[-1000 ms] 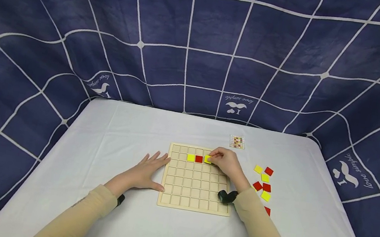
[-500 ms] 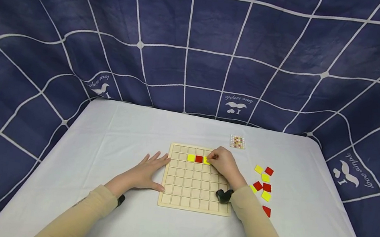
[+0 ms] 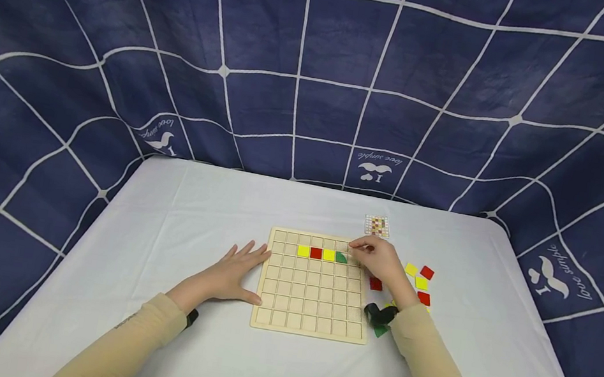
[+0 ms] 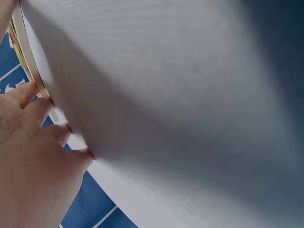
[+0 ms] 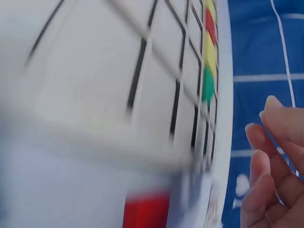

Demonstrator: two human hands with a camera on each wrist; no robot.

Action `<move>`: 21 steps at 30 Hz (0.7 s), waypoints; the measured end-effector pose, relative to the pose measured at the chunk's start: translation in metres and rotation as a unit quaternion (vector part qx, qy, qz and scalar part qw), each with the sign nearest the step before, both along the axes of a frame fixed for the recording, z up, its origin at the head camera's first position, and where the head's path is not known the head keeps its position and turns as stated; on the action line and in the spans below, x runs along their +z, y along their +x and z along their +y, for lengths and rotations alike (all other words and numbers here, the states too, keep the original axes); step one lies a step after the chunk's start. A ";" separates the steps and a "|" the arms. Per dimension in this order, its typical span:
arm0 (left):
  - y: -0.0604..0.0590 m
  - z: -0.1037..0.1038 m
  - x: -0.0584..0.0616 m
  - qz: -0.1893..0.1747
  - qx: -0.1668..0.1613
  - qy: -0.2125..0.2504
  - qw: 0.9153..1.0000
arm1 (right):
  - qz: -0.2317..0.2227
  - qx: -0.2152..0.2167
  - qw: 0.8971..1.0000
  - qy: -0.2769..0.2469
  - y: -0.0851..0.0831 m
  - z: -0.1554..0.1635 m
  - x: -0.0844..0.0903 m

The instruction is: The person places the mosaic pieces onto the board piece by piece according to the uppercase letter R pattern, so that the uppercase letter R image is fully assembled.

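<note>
My right hand (image 3: 378, 257) is over the right edge of a wooden grid board (image 3: 301, 309), fingers bent and holding nothing; the right wrist view shows thumb and fingertips apart. Just left of its fingertips, one row of the board carries a yellow tile (image 3: 303, 251), a red tile (image 3: 316, 253), another yellow tile (image 3: 329, 255) and a green rounded piece (image 3: 341, 258). At the board's left edge, my left hand (image 3: 229, 273) lies with fingers spread; its fingertips (image 4: 46, 101) touch the side of the board in the left wrist view.
Right of the board lie several loose yellow and red tiles (image 3: 427, 272), some partly hidden by my right forearm. A red tile (image 3: 375, 284) and a green piece (image 3: 380, 331) sit close to the board's right side. A small printed pattern card (image 3: 377, 225) lies behind it.
My right hand has let go of the yellow tile right of the red one and moved right. The green piece beside that tile has come into view. My left hand has stayed put.
</note>
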State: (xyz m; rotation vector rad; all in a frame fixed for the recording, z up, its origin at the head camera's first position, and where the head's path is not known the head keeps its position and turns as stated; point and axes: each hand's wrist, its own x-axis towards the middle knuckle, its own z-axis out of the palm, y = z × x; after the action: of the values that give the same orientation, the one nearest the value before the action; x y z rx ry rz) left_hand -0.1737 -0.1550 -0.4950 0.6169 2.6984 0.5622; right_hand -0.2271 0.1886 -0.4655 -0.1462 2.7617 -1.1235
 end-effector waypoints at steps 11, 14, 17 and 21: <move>0.000 0.001 0.001 -0.002 0.001 -0.006 1.000 | -0.059 -0.004 0.998 0.021 0.018 0.052 -0.012; 0.001 0.002 0.001 -0.001 0.002 -0.007 1.000 | -0.080 -0.012 0.997 0.019 0.021 0.056 -0.015; 0.001 0.002 0.000 0.001 0.002 -0.009 1.000 | -0.091 -0.014 0.996 0.020 0.024 0.057 -0.016; 0.001 0.002 -0.002 0.005 0.001 -0.009 1.000 | -0.092 -0.018 0.995 0.022 0.027 0.057 -0.018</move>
State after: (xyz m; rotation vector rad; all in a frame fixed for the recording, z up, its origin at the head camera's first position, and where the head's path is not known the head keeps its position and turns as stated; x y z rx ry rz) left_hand -0.1727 -0.1530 -0.4966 0.6131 2.7101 0.5374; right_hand -0.2004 0.2461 -0.4833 0.0121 2.6319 -1.0277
